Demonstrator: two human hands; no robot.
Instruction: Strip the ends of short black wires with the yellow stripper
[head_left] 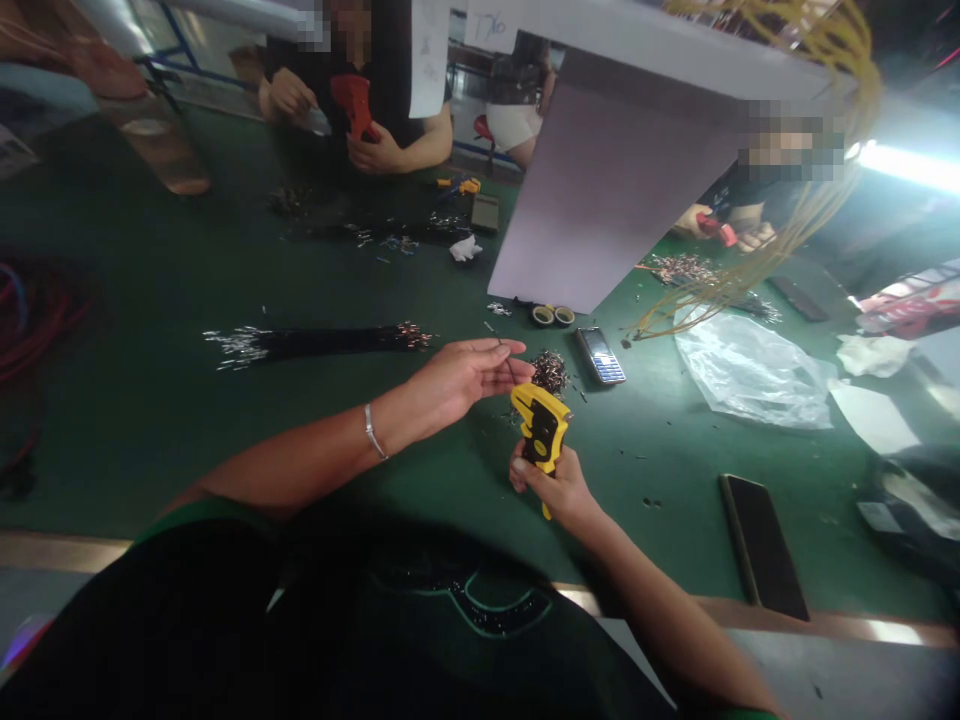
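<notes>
Left hand (pixel 457 382) pinching one thin wire (pixel 489 328) near yellow crimping tool (pixel 541 428) gripped in right hand (pixel 551 487), beside heap of metal terminals (pixel 550 372) on worktop (pixel 150 450). Steady, slow handling important here.

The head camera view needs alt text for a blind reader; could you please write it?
A person's right hand grips a yellow and black crimping tool while the left hand holds a thin wire above a green bench mat scattered with metal terminals.
</notes>
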